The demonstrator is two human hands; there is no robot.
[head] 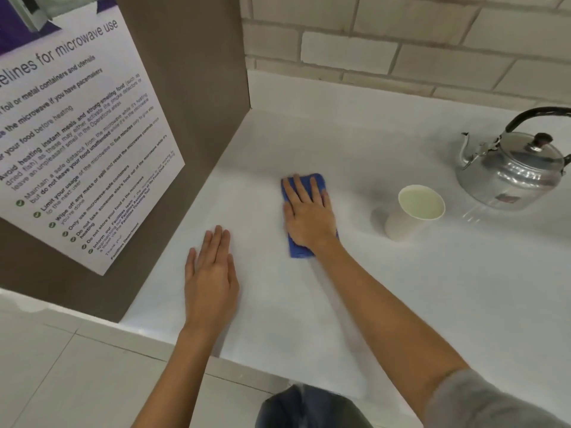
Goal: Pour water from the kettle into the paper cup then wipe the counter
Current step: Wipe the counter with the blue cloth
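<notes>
A folded blue cloth (pixel 304 211), soft and nubby, lies flat on the smooth white counter (pixel 432 288) under the right hand (pixel 309 216), whose fingers are spread and pressed on it. To its right stands the white paper cup (pixel 414 213), filled with liquid, just beside the dented shiny metal kettle (pixel 509 171) with its black handle. The left hand (pixel 211 279) rests flat and empty near the counter's front edge, beside a brown side panel (pixel 191 88) bearing a microwave-use poster (pixel 83 143), with pale brick wall (pixel 401 41) behind.
</notes>
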